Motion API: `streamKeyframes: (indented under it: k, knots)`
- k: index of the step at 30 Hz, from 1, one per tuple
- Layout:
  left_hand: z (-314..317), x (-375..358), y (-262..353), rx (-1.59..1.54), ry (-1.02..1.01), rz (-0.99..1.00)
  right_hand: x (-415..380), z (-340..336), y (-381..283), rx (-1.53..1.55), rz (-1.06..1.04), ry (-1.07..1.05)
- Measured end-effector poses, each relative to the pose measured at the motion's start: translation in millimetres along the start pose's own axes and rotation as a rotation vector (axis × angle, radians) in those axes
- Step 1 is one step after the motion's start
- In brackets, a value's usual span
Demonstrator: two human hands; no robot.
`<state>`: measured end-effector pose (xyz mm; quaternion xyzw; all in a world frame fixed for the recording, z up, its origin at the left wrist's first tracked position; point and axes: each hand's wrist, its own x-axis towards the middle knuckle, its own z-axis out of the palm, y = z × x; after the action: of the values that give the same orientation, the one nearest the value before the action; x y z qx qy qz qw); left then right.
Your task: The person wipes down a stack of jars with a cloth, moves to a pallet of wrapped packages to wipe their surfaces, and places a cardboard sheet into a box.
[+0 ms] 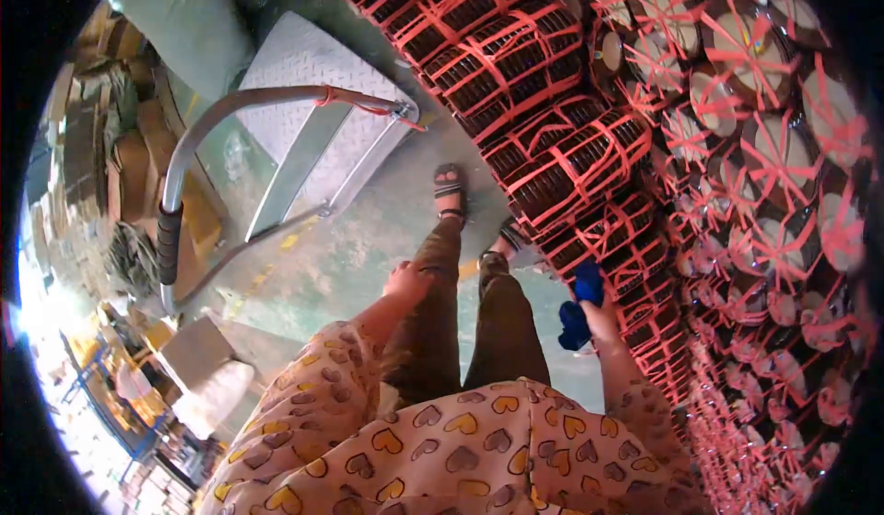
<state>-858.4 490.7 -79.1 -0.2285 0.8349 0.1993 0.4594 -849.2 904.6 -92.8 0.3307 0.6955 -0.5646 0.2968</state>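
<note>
My right hand point(602, 321) is closed around a dark blue, soft-looking bundle point(575, 329), parts of which stick out above and beside the fingers. It overlaps the stacks bound with pink-red strapping point(589, 161) in this view. My left hand point(408, 281) is low in front of me, over the thigh of my brown trousers point(419, 331). Its fingers are foreshortened and largely hidden, and nothing shows sticking out of it.
Ahead to the left stands a metal platform trolley point(318, 82) with a curved handle point(168, 230). On the right rises a tall wall of strapped round bundles point(750, 147). Cardboard boxes point(138, 161) are piled at far left. Green painted floor point(341, 280) lies around my sandalled feet.
</note>
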Motion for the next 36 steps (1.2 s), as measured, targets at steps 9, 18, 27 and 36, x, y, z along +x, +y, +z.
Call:
streamKeyframes:
  k: [9, 18, 27, 36]
  knots:
    - [-23.8, 13.3, 36.8, -0.510, 0.156, 0.130, 52.2, 105.0, -203.9, 0.011, -0.195, 0.007]
    - [-71.8, 174.4, 90.3, -0.913, 0.249, 0.252, 250.8, 138.6, -401.0, -0.985, -0.965, 0.361]
    - [-136.9, 233.6, 168.4, -1.629, -0.186, 0.011, 212.9, 274.8, -378.4, -1.300, -0.676, 0.109]
    - [-191.7, 191.2, 163.2, -1.832, -0.274, -0.315, 182.2, 245.6, -347.7, -0.758, -0.771, -0.144]
